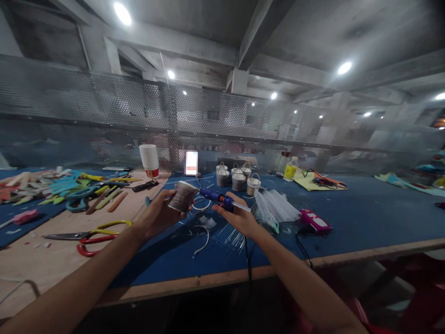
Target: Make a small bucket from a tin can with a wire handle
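The site is a craft work area inside an unfinished-looking concrete building. Overhead, bare concrete beams (264, 32) carry no finish, and round lights (123, 14) illuminate the space. A perforated metal screen (132, 106) runs behind the work surface. The long table (365, 213) has a blue covering and a pale board (66, 255) at one side. Craft supplies indicate handwork: scissors (83, 236), a blue glue gun (219, 198), stacked paper cups (149, 158), small handled buckets (238, 179), and colored strips (64, 183). Red seating (420, 287) is partly visible below the table edge.

No readable text; yellow bottle label (289, 173) seemingly too blurred.
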### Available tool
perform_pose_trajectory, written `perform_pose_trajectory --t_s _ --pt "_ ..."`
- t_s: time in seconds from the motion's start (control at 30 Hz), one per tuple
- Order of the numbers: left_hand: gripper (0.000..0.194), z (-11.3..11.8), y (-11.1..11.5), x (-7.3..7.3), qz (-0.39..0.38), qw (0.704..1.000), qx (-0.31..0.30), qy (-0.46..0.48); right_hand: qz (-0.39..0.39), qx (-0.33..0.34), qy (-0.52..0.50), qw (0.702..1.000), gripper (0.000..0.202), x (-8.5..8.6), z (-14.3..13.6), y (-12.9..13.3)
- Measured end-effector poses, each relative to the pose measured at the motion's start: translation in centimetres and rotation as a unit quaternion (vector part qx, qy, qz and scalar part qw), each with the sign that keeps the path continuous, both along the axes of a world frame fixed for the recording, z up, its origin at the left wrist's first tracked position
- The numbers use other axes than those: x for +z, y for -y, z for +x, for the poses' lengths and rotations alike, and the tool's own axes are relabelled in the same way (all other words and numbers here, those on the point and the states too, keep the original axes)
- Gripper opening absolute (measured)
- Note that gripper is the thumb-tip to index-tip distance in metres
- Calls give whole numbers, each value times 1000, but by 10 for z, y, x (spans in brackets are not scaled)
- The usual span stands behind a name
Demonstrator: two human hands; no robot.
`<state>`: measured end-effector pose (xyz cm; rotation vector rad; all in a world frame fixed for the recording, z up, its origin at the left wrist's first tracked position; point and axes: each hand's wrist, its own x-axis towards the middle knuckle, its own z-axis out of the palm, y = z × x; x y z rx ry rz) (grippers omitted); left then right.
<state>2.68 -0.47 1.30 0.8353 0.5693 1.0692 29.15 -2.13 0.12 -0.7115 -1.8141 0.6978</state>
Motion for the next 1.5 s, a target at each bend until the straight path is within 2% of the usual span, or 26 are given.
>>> perform_pose_trajectory --t_s 0.13,0.53,0.93,1.1,1.17,1.23,1.27,1.37,1.43,1.5 --pt "39 0 1 1 -5 1000 -4 5 5 10 -3 1000 36 3 0 3" --pt "39 -1 -2 -4 -8 1000 -13 -6 3 -35 51 998 39 2 1 0" --pt "43 1 4 5 -11 999 -25 24 8 -25 43 999 38 2 4 1" --pt "43 0 2 3 -7 1000 5 23 11 -34 34 999 39 -2 5 -2" --pt "42 -1 1 3 -1 1000 16 21 12 -66 58 996 38 -1 8 -3" --pt "38 -3 0 2 8 1000 18 12 18 -142 149 978 35 1 12 -4" --pt "37 -4 0 1 13 1000 18 4 16 -191 211 958 32 3 14 -5" --pt "33 -6 -2 -1 29 999 16 -21 -24 -312 369 875 33 6 20 -9" --pt "32 -7 -3 -2 37 999 21 -31 -58 -337 422 839 37 2 24 -13" --pt "30 -7 -4 -3 39 998 30 -33 -74 -341 456 819 36 -6 27 -19"
